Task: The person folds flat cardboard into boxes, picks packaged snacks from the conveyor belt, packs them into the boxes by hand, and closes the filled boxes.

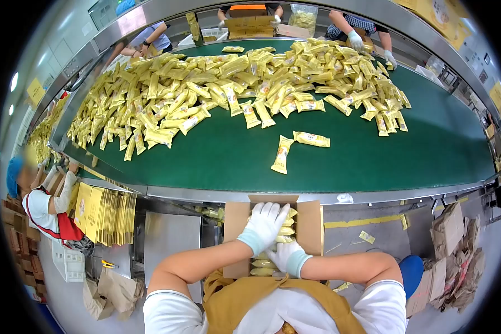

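Note:
An open cardboard box (313, 222) with its flaps spread stands against my body, at the near edge of the conveyor. Inside it lie yellow wrapped snack packets (288, 221) in rows. My left hand (266, 225), in a white glove, reaches into the box with fingers stretched out flat over the packets at the far side. Lower and to the right, my gloved right hand (288, 258) rests on packets in the box; its fingertips are partly hidden. More packets (263, 271) show beneath the hands, near my apron.
A green conveyor belt (217, 161) carries a large heap of packets (217, 78); two packets (282, 155) lie apart nearer me. Co-workers' gloved hands (355, 40) are across the belt. Flattened yellow cartons (108, 214) stand at left, beside another person (44, 211). Brown paper (462, 267) piles up at right.

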### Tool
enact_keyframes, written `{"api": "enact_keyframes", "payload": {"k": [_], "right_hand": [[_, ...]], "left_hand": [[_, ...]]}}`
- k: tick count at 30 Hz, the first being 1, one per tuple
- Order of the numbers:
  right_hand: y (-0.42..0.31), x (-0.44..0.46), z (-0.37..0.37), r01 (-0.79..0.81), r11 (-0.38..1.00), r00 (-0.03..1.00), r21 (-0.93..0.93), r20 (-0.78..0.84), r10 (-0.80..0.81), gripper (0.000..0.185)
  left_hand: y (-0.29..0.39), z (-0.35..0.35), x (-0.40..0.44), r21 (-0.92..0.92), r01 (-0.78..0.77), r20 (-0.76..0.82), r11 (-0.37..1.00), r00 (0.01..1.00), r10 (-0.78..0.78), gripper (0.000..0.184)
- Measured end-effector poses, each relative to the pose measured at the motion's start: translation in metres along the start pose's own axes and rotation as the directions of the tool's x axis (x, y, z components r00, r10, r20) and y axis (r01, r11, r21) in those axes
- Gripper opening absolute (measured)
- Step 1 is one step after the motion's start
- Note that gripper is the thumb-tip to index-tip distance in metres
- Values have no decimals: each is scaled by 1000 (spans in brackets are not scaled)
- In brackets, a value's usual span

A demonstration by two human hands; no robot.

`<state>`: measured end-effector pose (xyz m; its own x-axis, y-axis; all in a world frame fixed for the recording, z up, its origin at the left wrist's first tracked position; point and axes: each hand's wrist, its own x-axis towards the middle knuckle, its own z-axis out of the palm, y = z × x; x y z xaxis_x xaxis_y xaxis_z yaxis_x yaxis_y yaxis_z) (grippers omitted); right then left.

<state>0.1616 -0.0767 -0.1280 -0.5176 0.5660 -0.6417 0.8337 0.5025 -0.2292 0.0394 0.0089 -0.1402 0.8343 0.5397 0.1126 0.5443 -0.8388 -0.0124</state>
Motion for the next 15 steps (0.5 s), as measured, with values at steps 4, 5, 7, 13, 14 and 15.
{"api": "enact_keyframes", "payload": {"k": [4,5,7,13,14,15], "right_hand": [[-8,26,10,-52,981,999,-186,1,53,60],[-4,30,14,-23,980,1000,-200,2,24,58],[0,30,1,33,973,999,-227,4,-33,55],[139,-46,-125,407,595,912,694,-271,-307,40],[170,-53,-142,489,524,868,697,-450,-210,35],[201,-48,-149,452,427,868,783,-497,-8,31]], "left_hand": [[3,0,21,-81,30,472,996,882,12,98],[-2,-4,25,-147,29,519,989,853,52,100],[-17,-18,33,-277,31,593,960,792,145,103],[-122,-123,87,-750,222,619,623,567,543,53],[-151,-118,95,-848,200,480,491,681,553,48],[-176,-105,106,-925,156,332,348,778,534,44]]}}
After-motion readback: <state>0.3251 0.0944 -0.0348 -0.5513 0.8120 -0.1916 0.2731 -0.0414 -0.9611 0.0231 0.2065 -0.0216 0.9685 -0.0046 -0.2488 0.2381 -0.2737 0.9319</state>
